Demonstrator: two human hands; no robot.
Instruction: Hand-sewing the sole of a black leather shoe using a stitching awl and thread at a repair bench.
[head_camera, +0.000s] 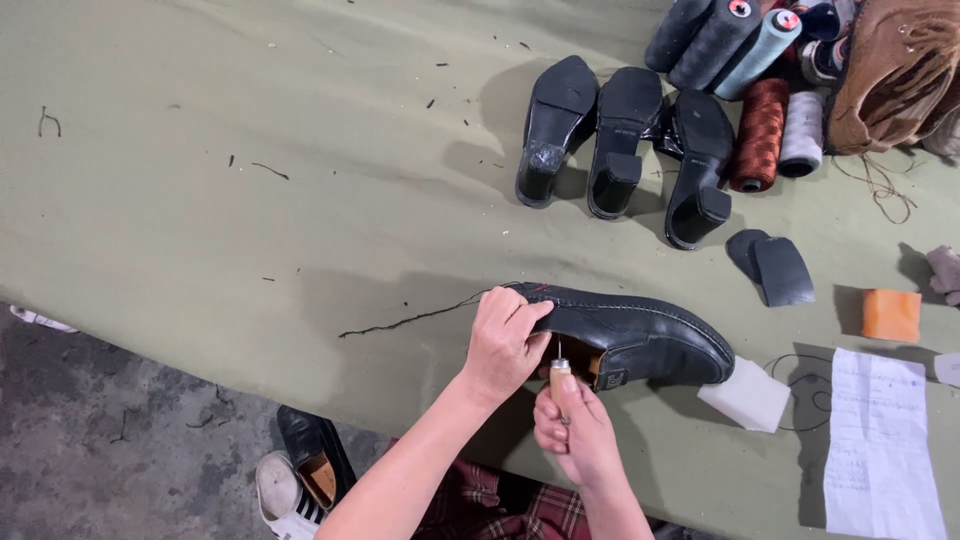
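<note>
A black leather shoe (640, 330) lies on its side near the front edge of the olive-green table (250, 220). My left hand (503, 343) grips the shoe's heel end. My right hand (575, 425) holds a wooden-handled awl (559, 372), its metal tip pointing up into the shoe's opening. A dark thread (405, 320) trails left from the shoe across the table.
Three black heeled soles (620, 140) stand behind the shoe. Several thread spools (760, 90) and a brown fringed item (890, 70) fill the back right. A white block (745, 395), orange block (890, 315), dark insole pieces (772, 265) and paper sheet (880, 445) lie right. Shoes (300, 475) sit on the floor.
</note>
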